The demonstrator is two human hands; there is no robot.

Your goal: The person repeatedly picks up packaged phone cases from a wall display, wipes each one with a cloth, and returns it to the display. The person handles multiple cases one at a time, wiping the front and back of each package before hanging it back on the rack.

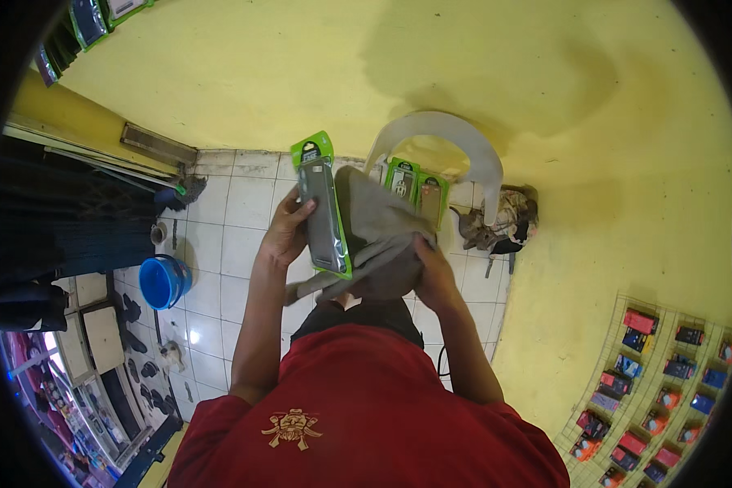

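Observation:
My left hand point(288, 230) grips a phone case in a green-edged plastic pack point(326, 213), held upright by its left side. In my right hand point(436, 274) is a bunched grey-brown cloth point(378, 238), which hangs beside the pack and trails down to the lower left. Behind the cloth, a phone case pack with a black-and-white emblem point(401, 183) and a brown phone case pack point(431, 198) lie side by side, partly covered. The curved backrest of a pale plastic chair point(445, 125) rises just beyond them; the cloth hides most of the seat.
A patterned bag point(512, 213) lies by the wall, right of the chair. To the left stand a blue bucket point(161, 282) and a mop point(189, 190). A small cat point(172, 355) is near several pieces of footwear point(149, 369). A wire rack point(646, 390) holds several small packs.

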